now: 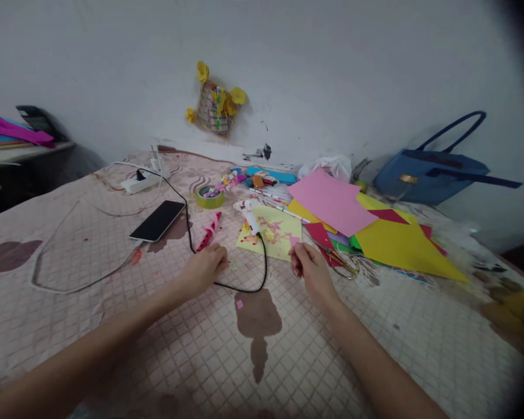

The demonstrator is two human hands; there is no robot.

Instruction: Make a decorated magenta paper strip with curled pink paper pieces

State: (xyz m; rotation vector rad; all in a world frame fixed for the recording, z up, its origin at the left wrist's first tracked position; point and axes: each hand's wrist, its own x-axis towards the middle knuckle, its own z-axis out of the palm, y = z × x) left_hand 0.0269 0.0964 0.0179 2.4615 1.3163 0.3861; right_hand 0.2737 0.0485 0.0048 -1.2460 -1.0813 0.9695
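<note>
My left hand [206, 266] is closed in a loose fist above the cloth, knuckles up; whatever its fingers hold is hidden. Just beyond it is a red dotted strip [204, 240] with a pink band [215, 224] around it; I cannot tell whether the hand touches it. My right hand [310, 267] is pinched closed near the front corner of a pale yellow sheet [283, 252], with nothing clearly visible in the fingers. Small pink and yellow paper bits [274, 230] are scattered over that sheet. A white glue gun [250, 220] rests on it, its black cord [265, 267] looping between my hands.
Gold-handled scissors [348, 269] and coloured paper sheets [332, 203] lie to the right, before a blue handbag [432, 174]. A yellow tape roll [210, 199], a phone [159, 221] with a white cable [82, 289], and a power strip [142, 183] are on the left.
</note>
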